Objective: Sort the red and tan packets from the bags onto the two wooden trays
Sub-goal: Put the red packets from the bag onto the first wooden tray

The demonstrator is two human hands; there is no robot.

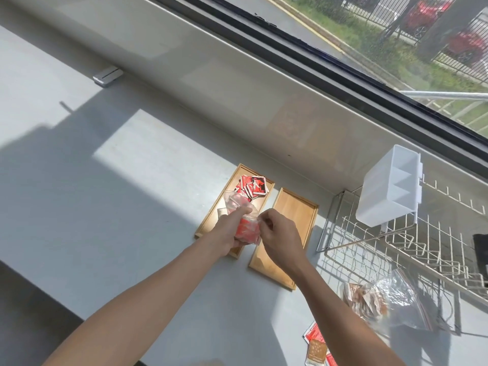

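Clear bag of red packets [247, 229] in left grip [232, 228], right grip [274, 233] pinching it

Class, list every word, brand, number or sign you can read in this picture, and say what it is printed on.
No text can be read.
Red packets on the left wooden tray: black and white print, too small.
Clear bag of red packets, held by left hand and right hand: blurred.
Clear bag of tan packets: markings illegible.
Red cracker packet at bottom edge: white lettering, blurred.

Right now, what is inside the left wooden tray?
A pile of red packets lies at the far end of the left wooden tray; the hands and clear plastic bag hide its near part.
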